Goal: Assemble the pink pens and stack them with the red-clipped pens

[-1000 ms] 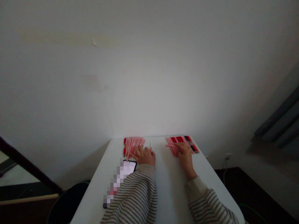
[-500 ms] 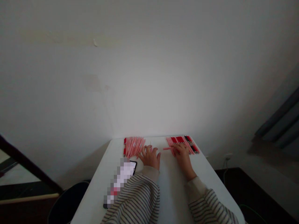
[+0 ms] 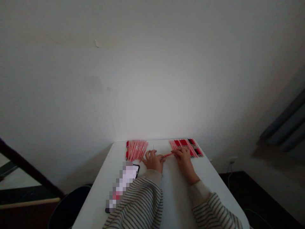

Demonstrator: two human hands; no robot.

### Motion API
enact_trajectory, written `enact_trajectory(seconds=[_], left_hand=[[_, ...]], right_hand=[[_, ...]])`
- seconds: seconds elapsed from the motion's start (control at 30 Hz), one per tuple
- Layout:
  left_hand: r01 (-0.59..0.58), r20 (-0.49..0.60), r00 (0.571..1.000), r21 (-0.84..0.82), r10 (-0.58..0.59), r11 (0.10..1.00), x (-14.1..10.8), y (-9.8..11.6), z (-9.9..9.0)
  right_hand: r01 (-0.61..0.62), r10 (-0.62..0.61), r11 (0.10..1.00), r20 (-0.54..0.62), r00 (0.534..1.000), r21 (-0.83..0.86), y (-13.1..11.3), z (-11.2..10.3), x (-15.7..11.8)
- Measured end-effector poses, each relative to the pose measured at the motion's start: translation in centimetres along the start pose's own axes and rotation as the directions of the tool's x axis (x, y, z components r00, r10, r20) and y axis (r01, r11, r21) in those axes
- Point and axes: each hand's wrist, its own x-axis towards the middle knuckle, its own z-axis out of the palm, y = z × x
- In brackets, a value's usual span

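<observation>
A slim pink pen (image 3: pixel 168 155) spans the gap between my two hands above the table, slightly tilted. My right hand (image 3: pixel 183 159) pinches its right end with the fingertips. At the other end, the thumb and forefinger of my left hand (image 3: pixel 153 161) close on the tip, while the remaining fingers are bent over the tabletop. Left of that hand lies a row of pink pens (image 3: pixel 137 150) with red parts at the far left. Beyond my right hand is another row of pens (image 3: pixel 196 152), pink with red and black parts, partly hidden by the hand.
The white table (image 3: pixel 171 197) stands against a pale wall (image 3: pixel 152 79). A phone (image 3: pixel 124 184), its screen blurred out, lies by my left forearm. A thin white stick (image 3: pixel 154 146) is behind my left hand. A dark bin (image 3: pixel 71 206) stands at the table's left.
My right hand has shifted slightly left with the pink pen, whose left end has come down to my left hand. The left thumb and forefinger have closed on it.
</observation>
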Motion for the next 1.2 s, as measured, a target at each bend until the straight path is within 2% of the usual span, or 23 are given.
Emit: enact_trajectory(seconds=[0.73,1.03,1.2], left_hand=[[0.021,0.026,0.999,-0.002,-0.021,1.0,0.2,0.2,-0.1],[0.008,0.002,1.0,0.007,-0.008,1.0,0.2,0.0,-0.1],[0.054,-0.023,0.998,0.042,-0.053,0.998,0.4,-0.1,-0.2]], right_hand=[[0.026,-0.021,0.994,0.051,0.998,-0.108,-0.1,-0.4,-0.1],[0.005,-0.003,0.99,0.016,1.0,-0.143,1.0,0.2,-0.2],[-0.049,0.043,0.984,-0.037,0.998,-0.172,1.6,0.3,-0.3]])
